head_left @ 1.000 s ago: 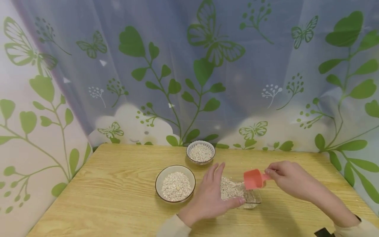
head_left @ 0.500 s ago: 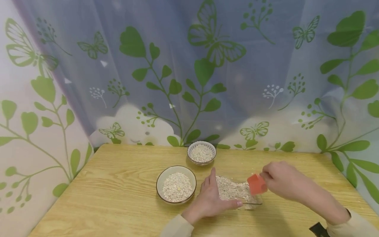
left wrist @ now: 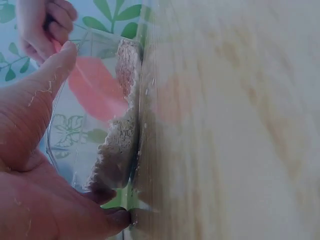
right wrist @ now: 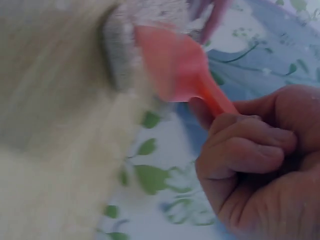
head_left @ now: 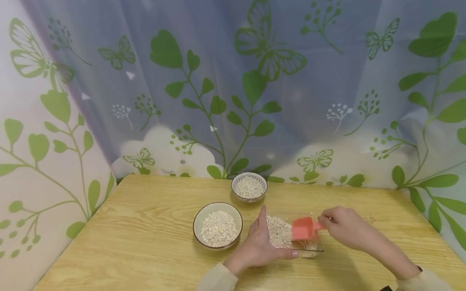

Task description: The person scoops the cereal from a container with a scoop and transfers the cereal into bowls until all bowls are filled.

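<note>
A clear rectangular container (head_left: 317,245) of oat flakes (head_left: 279,231) stands on the table. My left hand (head_left: 259,246) holds its left end, thumb along the near side and the other fingers at the left end. My right hand (head_left: 344,226) grips the handle of a red scoop (head_left: 302,228). The scoop's bowl is inside the container, its front edge against the oats. In the left wrist view, the scoop (left wrist: 95,90) shows through the clear wall, tilted down into the oats. The right wrist view shows fingers curled round the handle (right wrist: 217,95).
A larger bowl (head_left: 197,218) of oats stands left of my left hand. Farther back is a small patterned bowl (head_left: 249,199), also with oats. The wooden table (head_left: 145,226) ends at a printed curtain (head_left: 204,121) behind and on the sides.
The scoop tipped downward at the container's right end, then levelled and moved left into the oats. My left hand stays at the container, its fingers now closer to its left end.
</note>
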The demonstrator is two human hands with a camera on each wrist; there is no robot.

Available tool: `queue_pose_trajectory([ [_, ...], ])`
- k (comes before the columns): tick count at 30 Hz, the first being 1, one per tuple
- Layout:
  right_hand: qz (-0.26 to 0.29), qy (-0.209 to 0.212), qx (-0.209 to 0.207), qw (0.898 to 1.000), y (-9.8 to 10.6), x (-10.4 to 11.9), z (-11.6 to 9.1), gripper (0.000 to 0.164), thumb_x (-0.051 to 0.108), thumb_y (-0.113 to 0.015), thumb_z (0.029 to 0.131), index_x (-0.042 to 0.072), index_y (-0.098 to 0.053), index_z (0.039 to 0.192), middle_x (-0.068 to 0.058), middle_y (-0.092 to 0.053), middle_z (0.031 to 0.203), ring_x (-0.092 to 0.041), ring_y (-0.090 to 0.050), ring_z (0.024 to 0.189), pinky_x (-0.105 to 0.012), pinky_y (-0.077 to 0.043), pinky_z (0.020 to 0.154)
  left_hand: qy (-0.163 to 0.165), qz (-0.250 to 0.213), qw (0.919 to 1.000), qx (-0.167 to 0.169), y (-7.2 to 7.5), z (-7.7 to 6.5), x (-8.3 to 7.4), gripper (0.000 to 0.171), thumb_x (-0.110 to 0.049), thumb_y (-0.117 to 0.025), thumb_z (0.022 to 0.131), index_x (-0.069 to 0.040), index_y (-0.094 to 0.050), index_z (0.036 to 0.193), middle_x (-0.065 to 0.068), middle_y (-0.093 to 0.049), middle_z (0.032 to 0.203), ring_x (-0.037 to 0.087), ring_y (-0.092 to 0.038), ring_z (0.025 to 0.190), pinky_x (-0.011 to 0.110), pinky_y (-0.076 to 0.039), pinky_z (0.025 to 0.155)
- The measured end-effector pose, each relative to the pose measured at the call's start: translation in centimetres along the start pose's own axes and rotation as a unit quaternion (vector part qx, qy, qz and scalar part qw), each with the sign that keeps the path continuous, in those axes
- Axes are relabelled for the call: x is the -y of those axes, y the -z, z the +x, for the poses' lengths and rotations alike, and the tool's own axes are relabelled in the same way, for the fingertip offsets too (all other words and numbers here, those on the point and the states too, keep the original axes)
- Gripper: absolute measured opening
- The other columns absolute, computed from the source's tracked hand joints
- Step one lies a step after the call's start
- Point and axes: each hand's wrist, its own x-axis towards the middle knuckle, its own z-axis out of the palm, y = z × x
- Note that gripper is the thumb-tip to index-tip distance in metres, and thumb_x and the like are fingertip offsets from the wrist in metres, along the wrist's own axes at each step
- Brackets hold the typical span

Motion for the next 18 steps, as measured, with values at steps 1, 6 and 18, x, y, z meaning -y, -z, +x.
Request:
queue_pose_trajectory([
  [1,0.011,0.003,0.001,1.000,-0.1,-0.5,0.2,0.026,0.015,-0.052,0.104,0.002,-0.074,0.099,0.002,-0.049,0.063,-0.010,-0.037,0.055,-0.025,-0.034,0.051,0.000,-0.004,1.0000,0.000,0.0,0.0,0.0,0.144,-0.057,-0.092,0.065,-0.018,0.004,0.166,0.024,-0.021,0.168,0.043,-0.027,0.154,0.063,-0.035,0.119],
  [6,0.033,0.059,0.004,0.998,-0.6,-2.2,1.2,0.026,0.020,-0.053,0.107,0.005,-0.073,0.109,0.001,-0.064,0.078,-0.007,-0.043,0.064,-0.025,-0.038,0.057,0.000,-0.010,1.0000,0.001,0.0,0.1,0.0,0.144,-0.054,-0.093,0.065,-0.019,0.004,0.166,0.026,-0.023,0.167,0.044,-0.029,0.152,0.063,-0.036,0.118],
  [18,0.015,0.223,0.004,0.975,-1.3,-2.7,4.2,0.021,0.018,-0.056,0.106,0.011,-0.075,0.113,-0.001,-0.078,0.104,-0.007,-0.068,0.086,-0.024,-0.055,0.071,0.000,-0.003,0.9999,0.013,0.2,0.1,-0.1,0.142,-0.053,-0.092,0.068,-0.018,0.003,0.166,0.021,-0.025,0.167,0.040,-0.029,0.154,0.060,-0.036,0.120],
])
